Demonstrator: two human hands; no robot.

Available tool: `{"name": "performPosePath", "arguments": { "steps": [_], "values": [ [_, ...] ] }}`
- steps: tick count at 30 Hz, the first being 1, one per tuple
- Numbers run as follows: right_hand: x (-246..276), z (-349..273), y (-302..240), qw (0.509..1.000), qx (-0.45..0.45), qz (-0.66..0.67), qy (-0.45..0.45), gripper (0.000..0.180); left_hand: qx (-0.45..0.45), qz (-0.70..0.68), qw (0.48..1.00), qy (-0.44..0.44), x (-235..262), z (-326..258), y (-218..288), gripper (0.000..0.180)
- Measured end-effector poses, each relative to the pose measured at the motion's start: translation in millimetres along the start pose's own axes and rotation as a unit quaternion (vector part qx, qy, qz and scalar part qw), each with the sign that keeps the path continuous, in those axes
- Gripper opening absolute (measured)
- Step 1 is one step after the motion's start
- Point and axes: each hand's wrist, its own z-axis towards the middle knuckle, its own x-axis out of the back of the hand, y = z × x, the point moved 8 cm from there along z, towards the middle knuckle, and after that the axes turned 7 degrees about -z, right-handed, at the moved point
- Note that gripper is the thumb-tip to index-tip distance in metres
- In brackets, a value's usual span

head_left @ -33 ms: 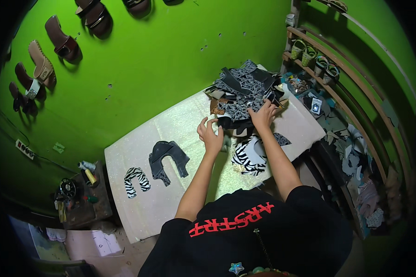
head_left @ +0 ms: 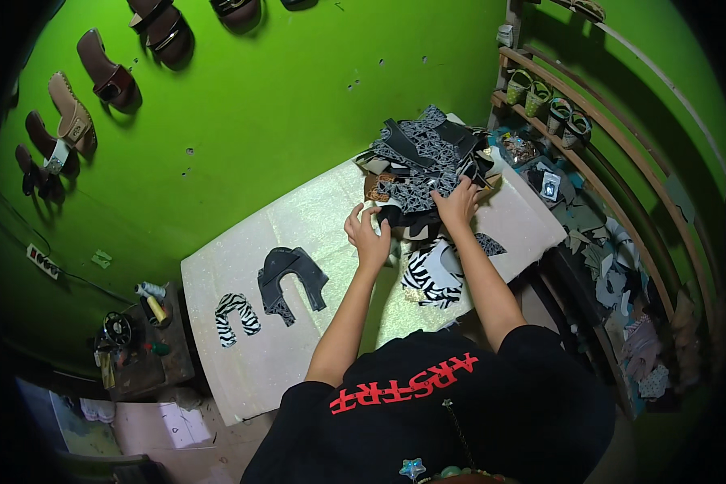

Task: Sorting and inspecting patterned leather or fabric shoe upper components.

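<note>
On the far part of the table lies a heaped pile of cut material pieces (head_left: 415, 165), mostly black and grey-patterned, with some brown and white edges. My left hand (head_left: 367, 234) is at the pile's near left edge, fingers curved and apart, beside a black piece. Spread over the pile's near right side are the fingers and thumb of my right hand (head_left: 458, 203); some fingertips are hidden among the pieces. Zebra-striped pieces (head_left: 421, 274) lie below the pile, next to my right forearm. A dark U-shaped piece (head_left: 286, 270) and a zebra-striped U-shaped piece (head_left: 235, 315) rest farther left.
The pale sheet-covered table (head_left: 226, 266) stands against a green wall with sandals (head_left: 73, 113) mounted on it. At right, a wooden rack (head_left: 613, 173) holds small shoes above heaped scraps (head_left: 613, 266). A small bench (head_left: 157, 347) with thread spools is at left.
</note>
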Motion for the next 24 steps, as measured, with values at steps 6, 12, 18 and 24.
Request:
{"name": "performPosePath", "arguments": {
  "steps": [6,12,18,24],
  "values": [
    [-1,10,10,0.985,0.092,0.128,0.069,0.051,-0.006,0.002,1.0,0.0,-29,3,19,0.025],
    [-9,25,13,0.94,0.098,0.327,-0.003,0.019,-0.089,0.041,0.995,-0.023,-53,3,51,0.031],
    [-4,30,-2,0.861,0.106,0.483,-0.116,0.016,-0.149,0.05,0.985,-0.068,-74,2,86,0.05],
    [50,30,-29,0.838,0.276,0.469,-0.032,0.016,-0.146,-0.004,0.988,0.054,-39,15,112,0.056]
  ]
}}
